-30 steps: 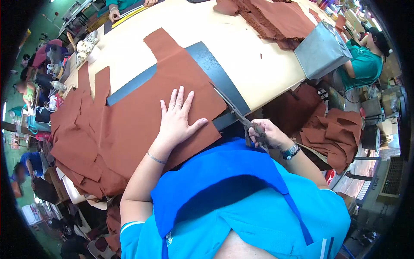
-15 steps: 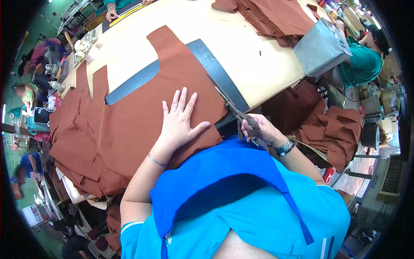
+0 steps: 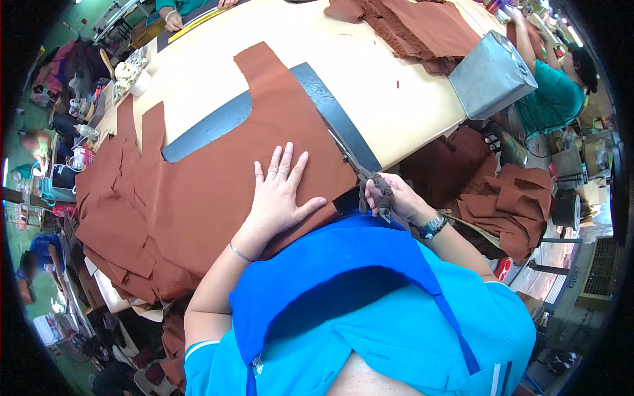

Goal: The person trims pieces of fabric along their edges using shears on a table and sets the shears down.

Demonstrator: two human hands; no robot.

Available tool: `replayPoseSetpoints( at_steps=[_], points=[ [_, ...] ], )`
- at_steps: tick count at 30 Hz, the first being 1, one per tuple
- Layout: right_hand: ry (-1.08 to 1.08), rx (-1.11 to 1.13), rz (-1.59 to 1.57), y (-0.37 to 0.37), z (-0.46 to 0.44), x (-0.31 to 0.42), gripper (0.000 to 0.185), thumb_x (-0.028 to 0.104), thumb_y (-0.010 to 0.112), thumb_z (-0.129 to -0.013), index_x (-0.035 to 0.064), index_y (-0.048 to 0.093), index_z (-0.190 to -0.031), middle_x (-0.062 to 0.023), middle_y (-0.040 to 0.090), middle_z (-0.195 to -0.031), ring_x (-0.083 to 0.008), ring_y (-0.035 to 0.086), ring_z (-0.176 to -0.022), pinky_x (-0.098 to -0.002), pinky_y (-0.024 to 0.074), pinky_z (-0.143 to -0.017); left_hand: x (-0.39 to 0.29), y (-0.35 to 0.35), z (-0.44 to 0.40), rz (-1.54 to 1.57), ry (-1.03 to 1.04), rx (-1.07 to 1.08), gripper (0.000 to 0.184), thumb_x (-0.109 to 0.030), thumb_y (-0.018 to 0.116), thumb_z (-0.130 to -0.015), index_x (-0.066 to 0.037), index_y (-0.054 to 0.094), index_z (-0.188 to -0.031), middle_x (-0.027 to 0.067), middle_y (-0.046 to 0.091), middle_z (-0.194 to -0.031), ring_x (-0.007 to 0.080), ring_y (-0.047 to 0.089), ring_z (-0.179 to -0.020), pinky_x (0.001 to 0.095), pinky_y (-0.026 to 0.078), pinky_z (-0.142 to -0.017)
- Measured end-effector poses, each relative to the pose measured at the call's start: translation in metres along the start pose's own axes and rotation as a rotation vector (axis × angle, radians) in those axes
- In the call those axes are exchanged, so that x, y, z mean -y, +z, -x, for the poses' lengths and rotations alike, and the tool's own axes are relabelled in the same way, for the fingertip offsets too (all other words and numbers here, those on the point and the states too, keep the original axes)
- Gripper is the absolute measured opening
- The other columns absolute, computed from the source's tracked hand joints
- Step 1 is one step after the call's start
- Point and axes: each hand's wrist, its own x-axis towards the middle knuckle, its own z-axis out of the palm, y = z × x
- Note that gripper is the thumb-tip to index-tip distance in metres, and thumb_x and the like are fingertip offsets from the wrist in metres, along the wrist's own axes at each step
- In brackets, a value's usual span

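Observation:
A large piece of reddish-brown fabric (image 3: 218, 165) lies across a dark board (image 3: 337, 112) on the table. My left hand (image 3: 281, 191) rests flat on it, fingers spread. In my right hand (image 3: 399, 199) is a pair of scissors (image 3: 360, 168) whose handles are wrapped in dark cloth. The blades point up and left along the fabric's right edge. Whether they are between layers or only beside the edge I cannot tell. More brown pieces (image 3: 119, 224) are heaped at the fabric's left, hanging over the table's near edge.
A grey metal box (image 3: 492, 76) stands at the table's right edge, near a stack of brown pieces (image 3: 422, 30). Cut pieces (image 3: 508, 211) are piled below on the right. A co-worker in green (image 3: 551, 96) is at the right; another person's hand (image 3: 174, 21) is by a yellow ruler (image 3: 195, 26).
The fabric under my left hand has shifted slightly right, and the hand has moved a little right and down with it. The scissors have moved slightly left and down.

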Motion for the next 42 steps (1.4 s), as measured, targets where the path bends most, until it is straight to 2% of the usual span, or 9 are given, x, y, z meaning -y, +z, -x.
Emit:
replayPoseSetpoints(
  at_steps=[7, 19, 25, 34, 42],
  points=[
    [-0.047, 0.034, 0.101, -0.008, 0.008, -0.004, 0.020, 0.028, 0.068, -0.090, 0.0093, 0.061, -0.090, 0.0024, 0.059, -0.068, -0.0061, 0.055, -0.057, -0.0208, 0.0471, -0.054, -0.001, -0.001, 0.001, 0.010, 0.002, 0.004, 0.092, -0.068, 0.055, -0.082, -0.012, 0.029, -0.151, 0.0193, 0.016, -0.158, 0.0377, 0.011, -0.147, 0.0653, 0.009, -0.112],
    [-0.067, 0.021, -0.013, -0.001, -0.006, -0.002, 0.024, 0.032, 0.067, -0.091, 0.0086, 0.061, -0.090, 0.0020, 0.059, -0.069, -0.0053, 0.056, -0.059, -0.0205, 0.0471, -0.053, -0.010, 0.000, 0.011, 0.033, 0.053, 0.015, 0.091, -0.067, 0.056, -0.082, -0.011, 0.032, -0.150, 0.0204, 0.017, -0.157, 0.0383, 0.012, -0.146, 0.0664, 0.010, -0.111],
    [-0.098, 0.023, 0.034, -0.005, 0.001, -0.011, 0.023, 0.031, 0.067, -0.091, 0.0078, 0.062, -0.092, 0.0010, 0.060, -0.070, -0.0059, 0.057, -0.059, -0.0210, 0.0484, -0.054, -0.010, 0.001, 0.011, 0.026, 0.059, 0.012, 0.091, -0.068, 0.055, -0.081, -0.011, 0.033, -0.149, 0.0204, 0.017, -0.157, 0.0383, 0.012, -0.146, 0.0662, 0.009, -0.111],
    [-0.081, -0.041, -0.050, 0.005, -0.007, -0.005, 0.037, 0.043, 0.066, -0.091, 0.0061, 0.059, -0.091, -0.0001, 0.059, -0.070, -0.0070, 0.057, -0.060, -0.0223, 0.0488, -0.055, -0.018, 0.003, 0.022, 0.057, 0.092, 0.056, 0.094, -0.072, 0.053, -0.080, -0.014, 0.032, -0.150, 0.0203, 0.018, -0.157, 0.0383, 0.012, -0.147, 0.0667, 0.008, -0.111],
    [-0.140, -0.026, 0.017, 0.004, -0.006, -0.013, 0.032, 0.039, 0.064, -0.093, 0.0076, 0.059, -0.090, 0.0007, 0.059, -0.070, -0.0069, 0.057, -0.060, -0.0225, 0.0488, -0.056, -0.019, 0.001, 0.023, 0.067, 0.092, 0.069, 0.091, -0.070, 0.052, -0.082, -0.013, 0.031, -0.150, 0.0199, 0.017, -0.158, 0.0383, 0.012, -0.146, 0.0668, 0.008, -0.111]
  ],
)
